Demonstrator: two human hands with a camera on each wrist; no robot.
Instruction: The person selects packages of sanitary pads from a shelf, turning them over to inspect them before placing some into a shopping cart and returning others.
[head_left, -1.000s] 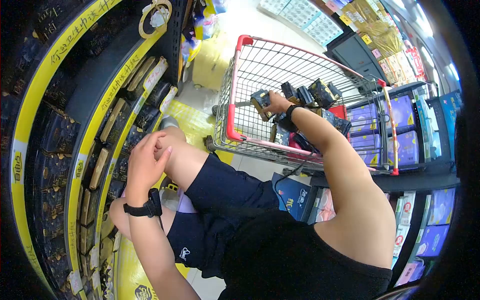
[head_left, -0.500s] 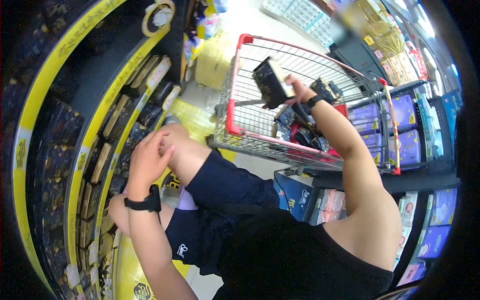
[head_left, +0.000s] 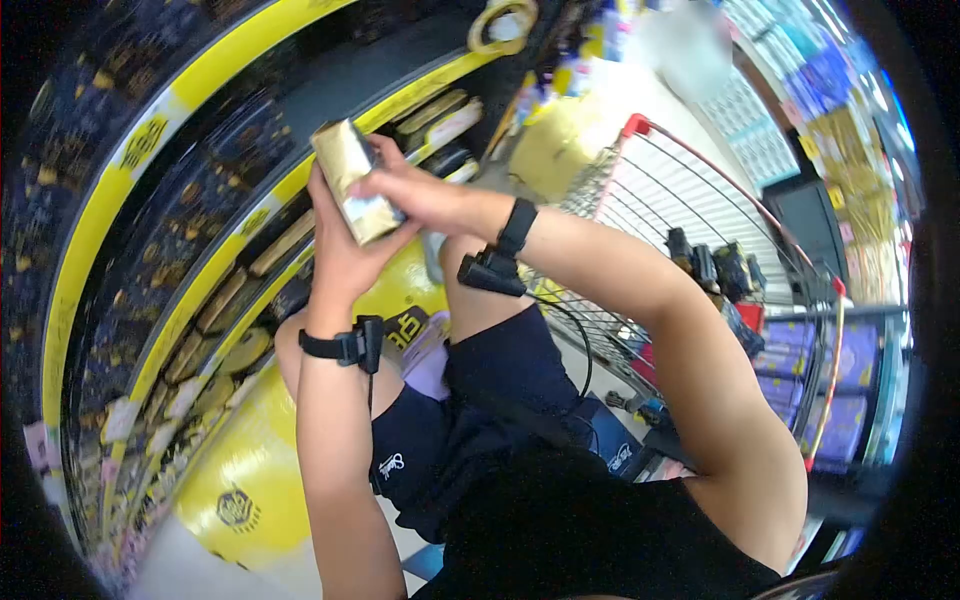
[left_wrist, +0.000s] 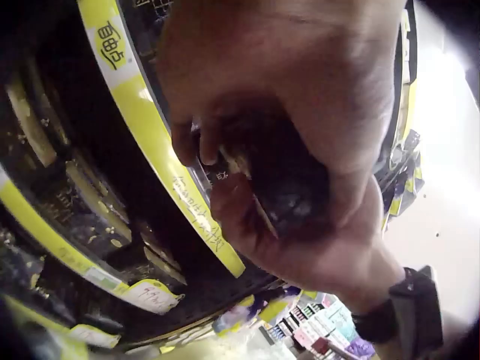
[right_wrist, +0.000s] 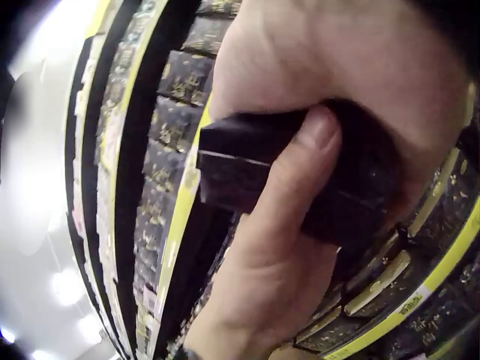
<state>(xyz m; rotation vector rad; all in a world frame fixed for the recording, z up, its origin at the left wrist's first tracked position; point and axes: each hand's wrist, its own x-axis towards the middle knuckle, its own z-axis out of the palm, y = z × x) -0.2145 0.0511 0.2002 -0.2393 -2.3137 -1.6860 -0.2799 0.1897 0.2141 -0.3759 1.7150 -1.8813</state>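
Both hands hold one black-and-gold sanitary pad pack (head_left: 356,185), raised in front of the shelves with its gold side up. The left hand (head_left: 342,250) grips it from below and the left. From the right, the right hand (head_left: 425,195) has its fingers around the other side. In the right wrist view the left thumb lies across the dark face of the pack (right_wrist: 234,169), and the right hand (right_wrist: 330,52) wraps the far end. In the left wrist view the pack (left_wrist: 289,176) is largely covered by the hands.
Curved shelves with yellow edge strips (head_left: 145,140) and rows of dark packs (head_left: 235,300) stand close on the left. A red-rimmed shopping cart (head_left: 637,125) with several black packs (head_left: 738,270) is at the right. Purple packs (head_left: 850,355) fill a shelf beyond it.
The right hand has lifted the pack out of the cart and carried it left to the shelves. The left hand has risen from the knee and taken hold too. The head view has turned left.
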